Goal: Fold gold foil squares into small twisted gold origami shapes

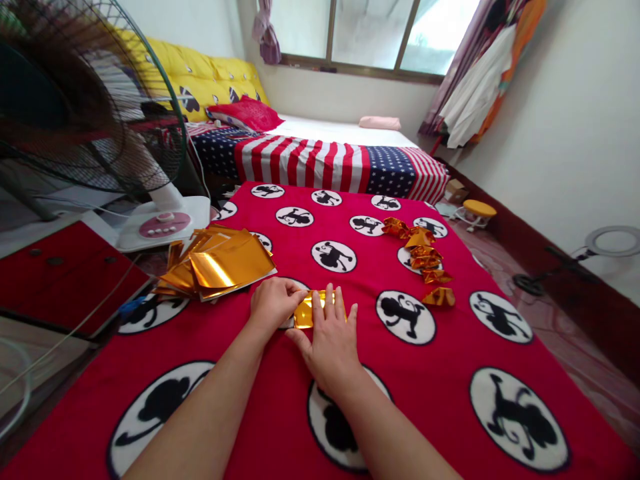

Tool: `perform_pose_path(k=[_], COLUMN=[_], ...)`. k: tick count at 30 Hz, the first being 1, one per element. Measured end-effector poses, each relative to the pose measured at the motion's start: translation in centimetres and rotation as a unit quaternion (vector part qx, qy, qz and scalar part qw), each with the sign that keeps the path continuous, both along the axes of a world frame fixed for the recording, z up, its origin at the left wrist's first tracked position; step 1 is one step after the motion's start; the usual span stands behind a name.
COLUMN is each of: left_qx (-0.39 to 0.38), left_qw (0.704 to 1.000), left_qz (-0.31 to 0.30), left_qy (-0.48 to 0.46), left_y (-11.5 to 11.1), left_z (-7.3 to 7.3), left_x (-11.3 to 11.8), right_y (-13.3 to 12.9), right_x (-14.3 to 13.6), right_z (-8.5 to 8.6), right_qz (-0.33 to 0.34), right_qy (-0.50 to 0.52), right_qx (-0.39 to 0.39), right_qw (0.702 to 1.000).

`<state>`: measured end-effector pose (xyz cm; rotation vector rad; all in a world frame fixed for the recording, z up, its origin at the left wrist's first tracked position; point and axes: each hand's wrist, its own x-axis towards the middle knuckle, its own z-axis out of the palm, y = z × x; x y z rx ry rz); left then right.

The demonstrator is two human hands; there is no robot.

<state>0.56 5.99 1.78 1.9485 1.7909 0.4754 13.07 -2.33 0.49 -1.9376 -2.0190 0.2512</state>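
A small folded sheet of gold foil paper [303, 316] lies flat on the red cloth between my hands. With fingers bent together, my left hand [275, 303] pinches the sheet's left edge near its upper corner. My right hand [330, 337] rests on top of the sheet, fingers stretched out and spread, and hides much of its right half. Left of my hands is a loose stack of flat gold foil sheets [233, 260]. Several folded gold foil pieces [425, 257] stand in a row on the cloth to the right.
The red cloth [280, 427] with monkey prints covers the table. A fan [165, 207] with blurred blades stands at the left beside a red panel [65, 273]. Behind is a bed [325, 163]; at the right are a yellow stool [480, 208] and a ring-light stand [613, 240].
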Motion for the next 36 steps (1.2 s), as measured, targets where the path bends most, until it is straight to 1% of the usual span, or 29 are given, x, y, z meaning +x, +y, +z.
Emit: perform_pose_path(k=[4, 6, 8, 10, 12, 13, 15, 17, 19, 21, 27, 29, 33, 36], left_qx=[0.004, 0.011, 0.019, 0.035, 0.057, 0.064, 0.08, 0.091, 0.097, 0.102, 0.113, 0.107, 0.077, 0.05], left_qw=[1.0, 1.0, 0.999, 0.996, 0.983, 0.971, 0.949, 0.942, 0.941, 0.939, 0.924, 0.915, 0.905, 0.904], left_qz=[0.002, 0.01, 0.02, 0.022, 0.009, -0.001, -0.008, -0.009, -0.01, -0.01, -0.005, -0.002, 0.008, -0.011], left_qy=[0.002, -0.006, -0.028, -0.08, -0.172, -0.23, -0.303, -0.323, -0.323, -0.328, -0.366, -0.389, -0.419, -0.425], left_y=[0.0, 0.0, 0.0, 0.0, 0.2, 0.3, 0.4, 0.5, 0.5, 0.5, 0.4, 0.3, 0.3, 0.2], left_z=[0.0, -0.2, -0.4, -0.9, -1.5, -1.8, -2.1, -2.0, -1.8, -1.5, -1.3, -1.3, -1.4, -1.5], left_x=[-0.1, -0.2, -0.4, -0.7, -0.8, -0.8, -0.8, -0.6, -0.5, -0.5, -0.5, -0.5, -0.4, -0.3], right_y=[1.0, 1.7, 2.3, 2.9, 3.4, 3.5, 3.8, 3.9, 4.0, 4.0, 3.8, 3.8, 3.8, 3.9], right_x=[1.4, 2.2, 3.1, 3.9, 4.5, 4.7, 5.1, 5.3, 5.5, 5.6, 5.5, 5.4, 5.3, 5.2], right_z=[-0.1, -0.1, -0.1, -0.3, -0.6, -0.7, -1.0, -1.2, -1.3, -1.3, -0.7, -0.5, -0.5, -0.5], right_qz=[-0.026, -0.052, -0.071, -0.079, -0.083, -0.083, -0.075, -0.063, -0.057, -0.062, -0.064, -0.061, -0.062, -0.067], right_qy=[-0.011, -0.01, 0.004, 0.045, 0.12, 0.175, 0.308, 0.421, 0.481, 0.5, 0.523, 0.55, 0.62, 0.648], right_qx=[-0.018, -0.022, -0.01, 0.017, 0.069, 0.098, 0.132, 0.133, 0.133, 0.142, 0.138, 0.13, 0.094, 0.091], right_qw=[0.999, 0.998, 0.997, 0.996, 0.987, 0.976, 0.939, 0.895, 0.865, 0.852, 0.839, 0.823, 0.777, 0.753])
